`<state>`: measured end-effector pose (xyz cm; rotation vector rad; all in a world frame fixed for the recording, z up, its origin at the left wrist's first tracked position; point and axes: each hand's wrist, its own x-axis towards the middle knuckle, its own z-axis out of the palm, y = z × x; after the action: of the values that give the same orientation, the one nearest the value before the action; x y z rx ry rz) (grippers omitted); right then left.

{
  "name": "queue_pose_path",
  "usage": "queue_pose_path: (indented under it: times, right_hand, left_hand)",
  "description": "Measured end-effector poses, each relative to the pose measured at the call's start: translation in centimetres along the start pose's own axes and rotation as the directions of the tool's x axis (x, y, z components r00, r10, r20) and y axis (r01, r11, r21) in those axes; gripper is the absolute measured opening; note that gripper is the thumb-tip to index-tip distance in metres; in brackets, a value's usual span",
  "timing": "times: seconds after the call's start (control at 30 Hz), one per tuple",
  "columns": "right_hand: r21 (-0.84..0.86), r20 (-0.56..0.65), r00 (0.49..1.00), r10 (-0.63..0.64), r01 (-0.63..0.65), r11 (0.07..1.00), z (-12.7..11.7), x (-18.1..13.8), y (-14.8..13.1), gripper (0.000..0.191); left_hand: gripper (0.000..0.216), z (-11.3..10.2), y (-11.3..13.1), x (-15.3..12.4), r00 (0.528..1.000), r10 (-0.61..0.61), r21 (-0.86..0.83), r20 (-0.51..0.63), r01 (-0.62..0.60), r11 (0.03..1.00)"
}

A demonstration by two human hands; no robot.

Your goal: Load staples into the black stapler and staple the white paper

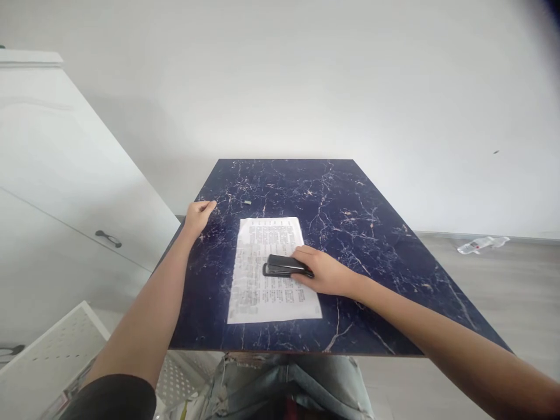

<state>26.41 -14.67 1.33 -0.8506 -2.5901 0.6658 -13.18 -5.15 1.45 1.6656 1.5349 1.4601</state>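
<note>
Over printed white paper (254, 280) toward the front edge of a dark-blue marbled tabletop (376, 227), the right hand (326, 272) grasps a black stapler (284, 266), no staple discernible, while the left hand (199, 217) curls by the left edge, contents unclear.

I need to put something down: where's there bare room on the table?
The widest bare patch of table lies between the paper, the right forearm and the table's right edge. Another lies between the small green piece and the far edge. It's crowded over the paper, where the right hand holds the stapler.
</note>
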Motion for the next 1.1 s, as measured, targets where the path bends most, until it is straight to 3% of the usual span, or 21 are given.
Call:
queue_pose_path:
  times: [0.1,0.2,0.33,0.5,0.6,0.67,0.7,0.77,0.87,0.97,1.1]
  right_hand:
    - [-0.001,-0.015,0.994,0.109,-0.109,0.994,-1.5,-3.4,1.1,0.010]
    - [0.041,-0.077,0.979,0.189,-0.186,0.982,-2.1,-4.6,1.9,0.011]
    - [0.088,-0.170,0.951,0.256,-0.244,0.966,-1.7,-2.7,2.4,0.012]
    - [0.097,-0.171,0.970,0.175,-0.160,0.982,-0.6,0.8,3.4,0.012]
    - [0.211,-0.171,0.968,0.186,-0.148,0.966,-1.5,0.8,4.4,0.036]
    - [0.326,-0.154,0.951,0.268,-0.207,0.923,-3.0,0.0,5.2,0.049]
    - [0.400,-0.100,0.945,0.312,-0.249,0.882,-3.8,-0.4,5.6,0.050]
    - [0.575,0.087,0.930,0.357,-0.340,0.745,-5.1,-1.3,6.1,0.045]
    - [0.774,0.300,0.898,0.322,-0.426,0.467,-5.4,-1.8,6.3,0.048]
    - [0.836,0.330,0.885,0.328,-0.435,0.333,-4.2,-1.4,6.0,0.047]
    - [0.840,0.367,0.853,0.370,-0.475,0.261,-3.2,-0.9,5.7,0.044]
  left_hand:
    - [0.046,3.8,1.5,-1.8,0.976,0.071,0.067,0.207,-0.086,0.994]
    - [0.026,8.6,2.8,-4.2,0.888,0.127,0.114,0.443,-0.196,0.974]
    - [0.016,12.0,3.3,-5.9,0.827,0.164,0.169,0.538,-0.296,0.940]
    - [0.027,11.4,2.8,-5.2,0.804,0.145,0.191,0.577,-0.306,0.933]
    - [0.031,10.6,3.0,-5.2,0.824,0.143,0.160,0.548,-0.271,0.949]
    - [0.033,9.8,3.3,-5.3,0.836,0.144,0.126,0.530,-0.245,0.961]
    - [0.032,9.5,3.4,-5.3,0.819,0.148,0.094,0.554,-0.238,0.967]
    - [0.033,8.7,3.5,-5.4,0.731,0.149,0.025,0.666,-0.221,0.975]
    - [0.068,8.1,3.6,-5.3,0.588,0.090,0.027,0.804,-0.187,0.982]
    - [0.091,8.2,3.6,-5.3,0.565,0.035,0.100,0.824,-0.206,0.973]
    - [0.096,8.5,3.9,-5.5,0.571,0.019,0.140,0.821,-0.233,0.962]
